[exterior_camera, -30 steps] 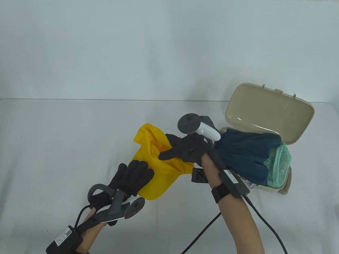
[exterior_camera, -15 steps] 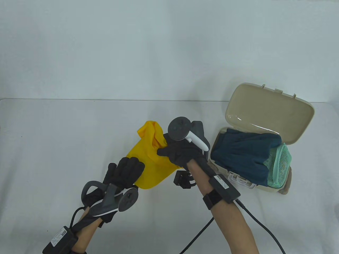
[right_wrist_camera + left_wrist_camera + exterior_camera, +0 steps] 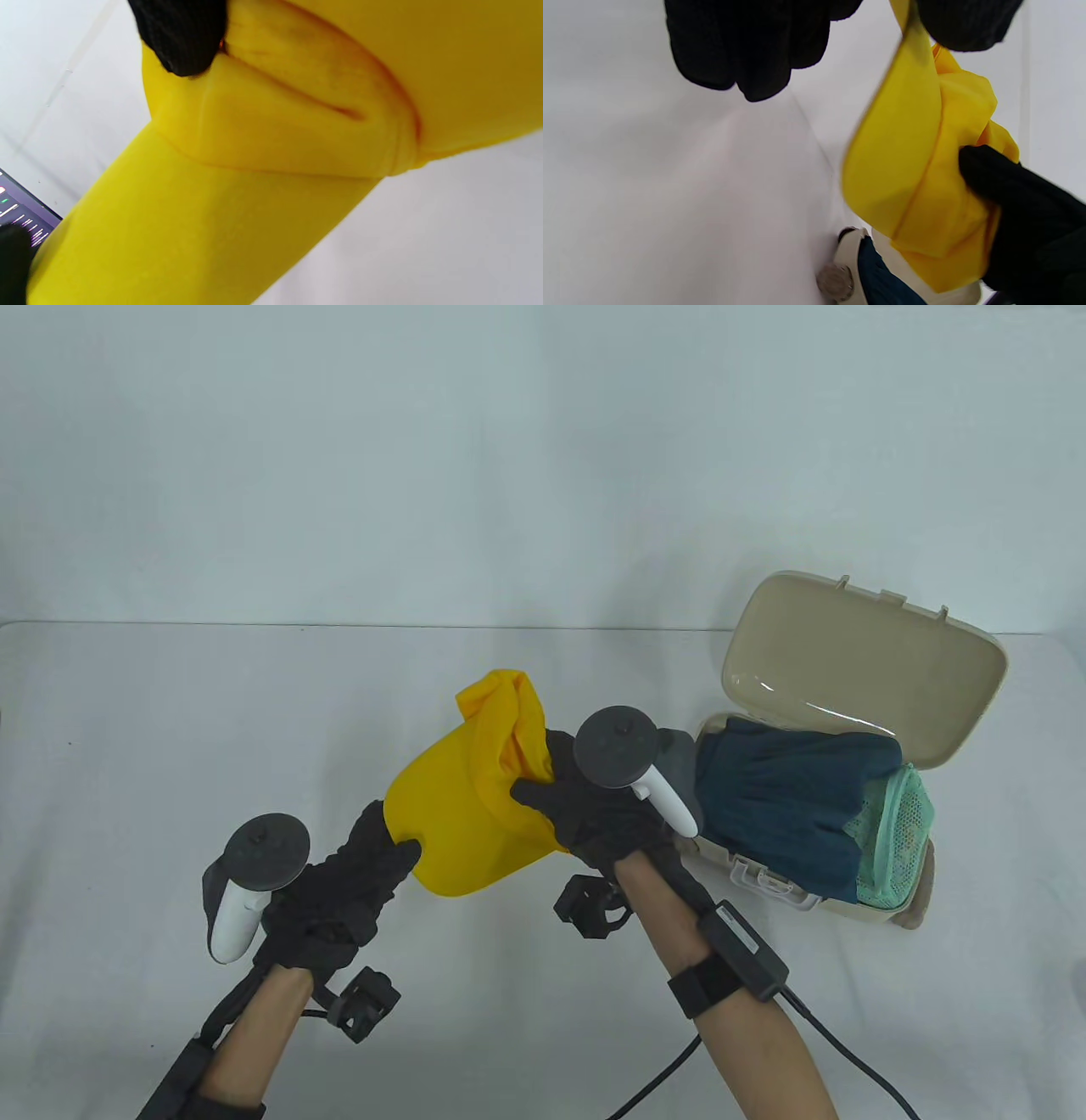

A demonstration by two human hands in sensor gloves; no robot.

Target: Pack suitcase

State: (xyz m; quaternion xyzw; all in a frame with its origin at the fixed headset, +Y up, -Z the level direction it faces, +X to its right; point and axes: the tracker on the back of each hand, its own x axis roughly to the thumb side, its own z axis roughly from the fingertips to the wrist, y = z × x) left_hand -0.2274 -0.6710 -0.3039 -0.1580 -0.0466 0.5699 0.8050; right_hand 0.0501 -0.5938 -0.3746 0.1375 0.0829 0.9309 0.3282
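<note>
Hands are lifting a yellow cap (image 3: 462, 831) above the table (image 3: 170, 746), beside the open suitcase (image 3: 857, 678): my left hand (image 3: 339, 891) pinching the stiff brim, my right hand (image 3: 594, 814) gripping the soft, light crown, which is crumpling easily.

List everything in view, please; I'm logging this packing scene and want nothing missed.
yellow cap: 1, yellow, lifted above the table's middle, held between both hands
suitcase: 1, beige, table's right side, lid standing open
blue garment: 1, dark blue, lying in the suitcase, hanging over its front edge
mesh bag: 1, pale green, at the suitcase's right end
table: 1, white cover
cables: black, running from the right wrist
left hand: black glove, white tracker, fingers pinch the cap's brim
right hand: black glove, white tracker, fingers grip the cap's crown
</note>
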